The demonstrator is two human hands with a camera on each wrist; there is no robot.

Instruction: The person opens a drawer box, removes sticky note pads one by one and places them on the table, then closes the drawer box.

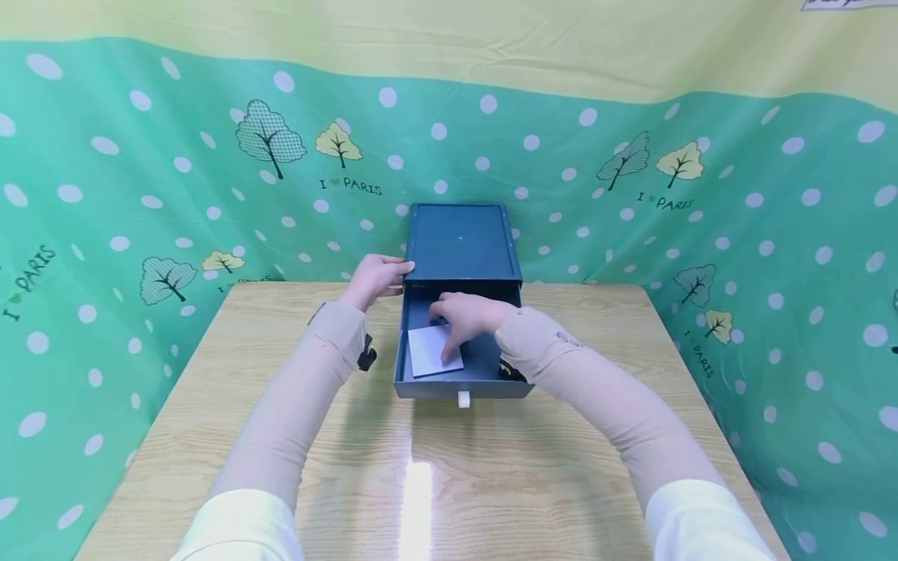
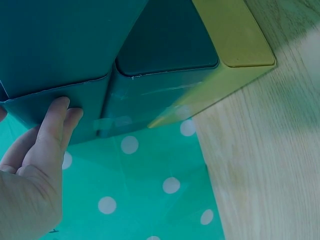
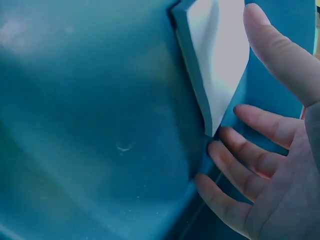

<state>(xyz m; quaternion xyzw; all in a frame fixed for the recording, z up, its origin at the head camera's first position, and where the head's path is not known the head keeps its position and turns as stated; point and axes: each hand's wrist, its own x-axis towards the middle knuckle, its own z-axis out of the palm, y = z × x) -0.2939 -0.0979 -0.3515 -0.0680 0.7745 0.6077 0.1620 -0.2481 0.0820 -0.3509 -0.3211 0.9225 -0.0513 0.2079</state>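
A dark blue drawer box point(image 1: 459, 241) stands at the table's back with its drawer point(image 1: 463, 389) pulled out. Inside the drawer, toward its left front, lies a white square pad point(image 1: 426, 351), also visible as a thick white block point(image 3: 220, 55) in the right wrist view. My right hand point(image 1: 471, 318) reaches into the drawer over the pad, thumb and fingers spread point(image 3: 275, 145); the thumb is over the pad and the fingertips are near its edge. My left hand point(image 1: 375, 279) rests against the box's left side, and its straight fingers point(image 2: 52, 122) touch the dark wall point(image 2: 85, 107).
The wooden table point(image 1: 281, 467) extends in front and to both sides. A green and yellow curtain point(image 1: 449, 156) with white dots hangs behind and beside it. A white tab point(image 1: 464, 400) sticks out from the drawer's front. The left wrist view includes a yellow surface point(image 2: 237, 35).
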